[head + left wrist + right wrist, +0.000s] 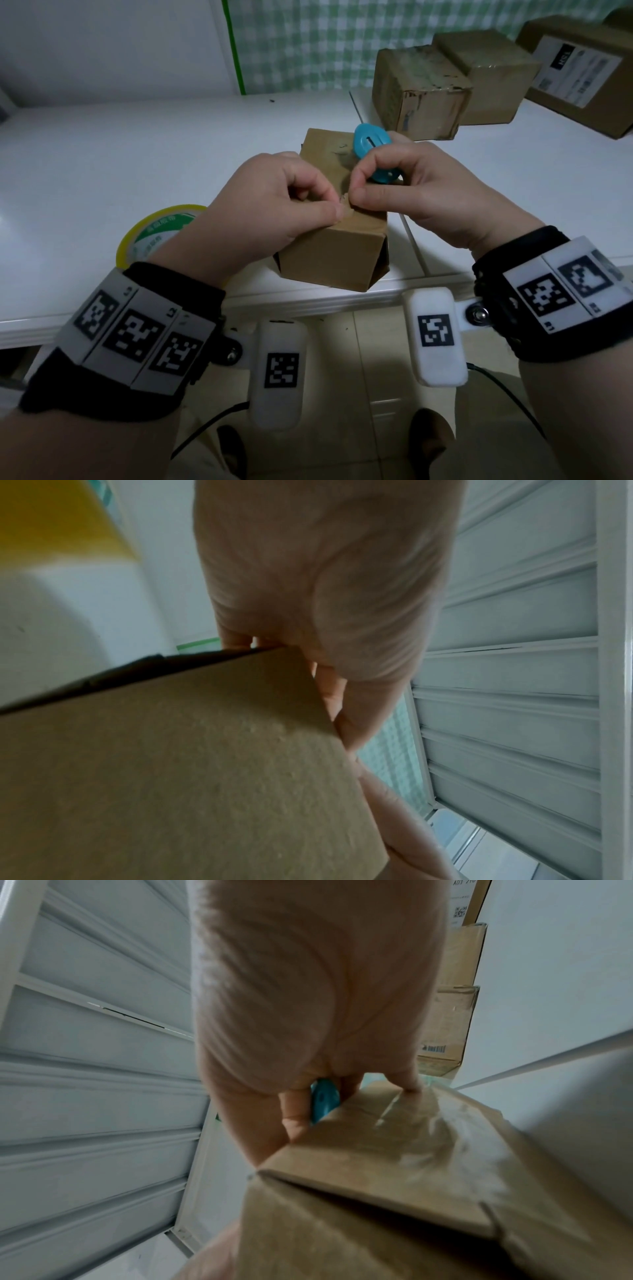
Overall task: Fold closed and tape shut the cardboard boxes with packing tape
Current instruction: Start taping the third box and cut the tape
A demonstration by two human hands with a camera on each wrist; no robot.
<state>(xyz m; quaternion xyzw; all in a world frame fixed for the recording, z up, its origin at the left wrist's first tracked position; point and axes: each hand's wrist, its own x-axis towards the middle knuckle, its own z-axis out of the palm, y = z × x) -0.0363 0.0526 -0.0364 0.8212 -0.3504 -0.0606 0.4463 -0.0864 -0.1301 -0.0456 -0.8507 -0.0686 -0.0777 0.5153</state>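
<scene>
A small cardboard box (332,253) stands near the table's front edge, with glossy tape along its top (411,1123). Both hands meet over its top near edge. My left hand (335,207) lies over the box (171,777), thumb and forefinger pinching a crumpled tape end. My right hand (356,190) has its fingers curled round a blue cutter (371,140) (323,1099), and its thumb and forefinger press at the same tape end. A yellow-rimmed tape roll (150,233) (61,520) lies on the table behind my left wrist, partly hidden.
The white table (137,154) carries two taped brown boxes (418,96) (493,75) at the back right. A larger labelled box (582,68) sits in the far right corner. The table's front edge (308,301) runs just under the small box.
</scene>
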